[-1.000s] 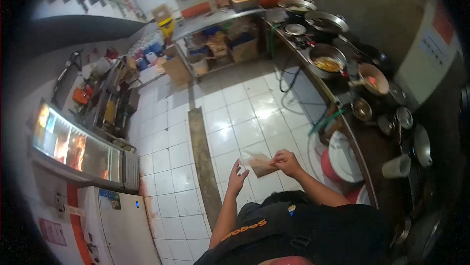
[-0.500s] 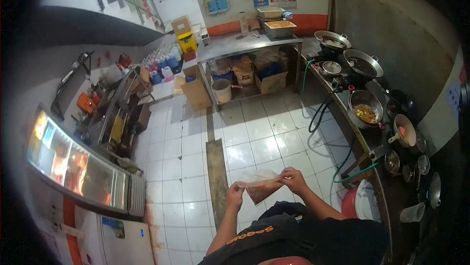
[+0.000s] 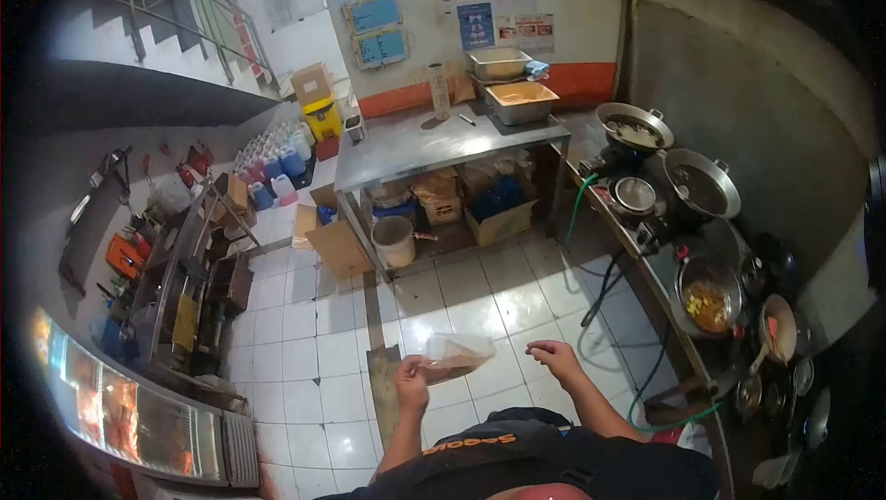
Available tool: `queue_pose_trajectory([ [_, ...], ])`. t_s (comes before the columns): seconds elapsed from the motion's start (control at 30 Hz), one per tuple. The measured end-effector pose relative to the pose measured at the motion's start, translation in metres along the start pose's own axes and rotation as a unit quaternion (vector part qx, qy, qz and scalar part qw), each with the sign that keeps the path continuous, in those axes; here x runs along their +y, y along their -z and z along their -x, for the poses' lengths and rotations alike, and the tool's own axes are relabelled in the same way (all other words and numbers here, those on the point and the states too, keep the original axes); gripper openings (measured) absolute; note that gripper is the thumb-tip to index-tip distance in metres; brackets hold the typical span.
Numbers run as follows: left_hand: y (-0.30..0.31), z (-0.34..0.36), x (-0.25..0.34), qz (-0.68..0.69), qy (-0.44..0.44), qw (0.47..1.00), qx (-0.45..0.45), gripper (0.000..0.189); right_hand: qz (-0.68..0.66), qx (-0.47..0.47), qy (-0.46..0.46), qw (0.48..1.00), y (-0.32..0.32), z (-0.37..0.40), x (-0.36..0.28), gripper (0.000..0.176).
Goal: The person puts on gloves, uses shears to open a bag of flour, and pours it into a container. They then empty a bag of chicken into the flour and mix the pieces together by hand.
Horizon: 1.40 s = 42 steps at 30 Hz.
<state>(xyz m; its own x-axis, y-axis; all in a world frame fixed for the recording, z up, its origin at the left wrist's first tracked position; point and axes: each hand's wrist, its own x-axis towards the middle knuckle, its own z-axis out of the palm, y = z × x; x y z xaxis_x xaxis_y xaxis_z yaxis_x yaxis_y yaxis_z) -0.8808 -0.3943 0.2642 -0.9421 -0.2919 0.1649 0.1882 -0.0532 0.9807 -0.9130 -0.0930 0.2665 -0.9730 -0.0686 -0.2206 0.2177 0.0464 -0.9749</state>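
Note:
A clear plastic bag (image 3: pixel 459 352) with something reddish-brown in its lower part hangs over the tiled floor in front of my body. My left hand (image 3: pixel 412 386) is closed on the bag's left edge, the fingers pinching the plastic. Off to the right of the bag and apart from it, my right hand (image 3: pixel 556 359) is raised with its fingers pointing left; I see nothing between them. What exactly lies in the bag is too small to make out.
Ahead stands a steel table (image 3: pixel 406 142) bearing metal trays (image 3: pixel 523 105) and a tall cylinder (image 3: pixel 438 92). Along the right, a counter holds woks (image 3: pixel 699 184), a pot of food (image 3: pixel 707 302) and a pan (image 3: pixel 778 328). A glass-front fridge (image 3: pixel 120 389) is at left; a cardboard box (image 3: pixel 338 247) sits on the floor.
My right hand has let go of the bag and moved apart to the right. The bag now hangs from my left hand alone. My view has tilted up toward the table.

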Motion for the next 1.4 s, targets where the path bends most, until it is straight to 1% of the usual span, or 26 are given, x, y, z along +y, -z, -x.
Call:
queue_pose_trajectory([
  [0.03,0.008,-0.021,-0.003,-0.019,-0.021,0.999,0.019,0.005,0.029,0.004,-0.013,0.999,0.003,-0.029,-0.004,0.025],
  [0.07,0.017,-0.041,-0.005,-0.024,-0.013,0.999,0.025,0.005,0.030,-0.002,-0.022,0.999,0.005,-0.057,-0.004,0.025],
  [0.13,0.028,-0.081,-0.009,-0.015,0.003,0.994,0.104,0.005,0.024,0.023,-0.006,0.999,0.007,-0.111,-0.010,0.025],
  [0.17,0.032,-0.097,-0.009,-0.017,0.007,0.994,0.110,0.005,0.025,0.018,-0.011,0.999,0.006,-0.136,-0.018,0.025],
  [0.27,0.041,-0.158,-0.011,-0.026,-0.009,0.986,0.164,0.005,-0.022,0.030,-0.025,0.999,-0.005,-0.215,-0.045,0.024],
  [0.33,0.047,-0.199,-0.022,-0.028,-0.030,0.973,0.228,0.004,0.001,0.037,-0.040,0.999,-0.009,-0.273,-0.052,0.024],
  [0.37,0.050,-0.222,-0.027,-0.065,-0.015,0.963,0.259,0.007,-0.001,0.045,-0.049,0.998,-0.012,-0.303,-0.054,0.023],
  [0.47,0.070,-0.289,-0.056,-0.122,-0.040,0.950,0.283,0.008,-0.029,0.061,-0.041,0.997,-0.024,-0.382,-0.074,0.024],
  [0.53,0.080,-0.329,-0.067,-0.141,-0.007,0.946,0.291,0.008,-0.013,0.081,-0.057,0.995,-0.028,-0.425,-0.087,0.024],
  [0.57,0.079,-0.356,-0.072,-0.159,0.013,0.941,0.300,0.007,-0.046,0.071,-0.026,0.996,-0.035,-0.448,-0.117,0.025],
  [0.6,0.073,-0.380,-0.061,-0.188,-0.001,0.937,0.293,0.006,-0.081,0.056,0.003,0.995,-0.035,-0.476,-0.143,0.026],
  [0.67,0.059,-0.424,-0.048,-0.177,0.042,0.933,0.312,0.005,-0.028,0.038,0.080,0.996,-0.026,-0.550,-0.149,0.029],
  [0.73,0.056,-0.467,-0.045,-0.206,-0.015,0.924,0.321,0.008,-0.030,0.045,0.125,0.991,-0.025,-0.622,-0.169,0.031],
  [0.77,0.054,-0.488,-0.044,-0.216,-0.008,0.920,0.327,0.008,0.015,0.060,0.130,0.990,-0.025,-0.666,-0.177,0.037],
  [0.8,0.050,-0.508,-0.044,-0.181,-0.016,0.925,0.335,0.007,0.062,0.074,0.137,0.986,-0.027,-0.713,-0.186,0.044],
  [0.87,0.036,-0.545,-0.040,-0.150,-0.019,0.922,0.357,0.005,0.074,0.057,0.216,0.972,-0.042,-0.809,-0.201,0.059],
  [0.93,0.021,-0.578,-0.031,-0.101,-0.051,0.916,0.386,0.004,0.160,0.065,0.207,0.963,-0.061,-0.899,-0.224,0.075],
  [1.0,0.017,-0.602,-0.037,-0.105,-0.063,0.909,0.398,0.005,0.132,0.076,0.231,0.961,-0.085,-0.991,-0.225,0.085],
  [1.03,0.006,-0.614,-0.027,-0.098,-0.057,0.898,0.426,0.004,0.187,0.097,0.271,0.939,-0.094,-1.026,-0.231,0.098],
  [1.07,-0.004,-0.625,-0.018,-0.090,-0.051,0.886,0.452,0.004,0.176,0.127,0.260,0.941,-0.109,-1.054,-0.231,0.106],
  [1.13,-0.019,-0.638,-0.014,-0.120,-0.050,0.873,0.471,0.003,0.153,0.155,0.228,0.949,-0.128,-1.089,-0.229,0.111],
  [1.17,-0.027,-0.643,-0.011,-0.127,-0.051,0.863,0.486,0.003,0.112,0.157,0.221,0.956,-0.140,-1.105,-0.231,0.100],
  [1.2,-0.030,-0.643,-0.010,-0.136,-0.045,0.852,0.503,0.003,0.103,0.149,0.213,0.960,-0.151,-1.112,-0.233,0.100],
  [1.27,-0.041,-0.648,-0.009,-0.152,-0.038,0.836,0.526,0.004,0.163,0.163,0.173,0.958,-0.171,-1.122,-0.247,0.082],
  [1.3,-0.051,-0.650,-0.005,-0.155,-0.033,0.823,0.545,0.004,0.045,0.112,0.210,0.970,-0.198,-1.162,-0.215,0.066],
  [1.4,-0.057,-0.638,-0.008,-0.168,0.025,0.795,0.583,0.008,0.075,0.102,0.269,0.955,-0.268,-1.157,-0.246,0.061],
])
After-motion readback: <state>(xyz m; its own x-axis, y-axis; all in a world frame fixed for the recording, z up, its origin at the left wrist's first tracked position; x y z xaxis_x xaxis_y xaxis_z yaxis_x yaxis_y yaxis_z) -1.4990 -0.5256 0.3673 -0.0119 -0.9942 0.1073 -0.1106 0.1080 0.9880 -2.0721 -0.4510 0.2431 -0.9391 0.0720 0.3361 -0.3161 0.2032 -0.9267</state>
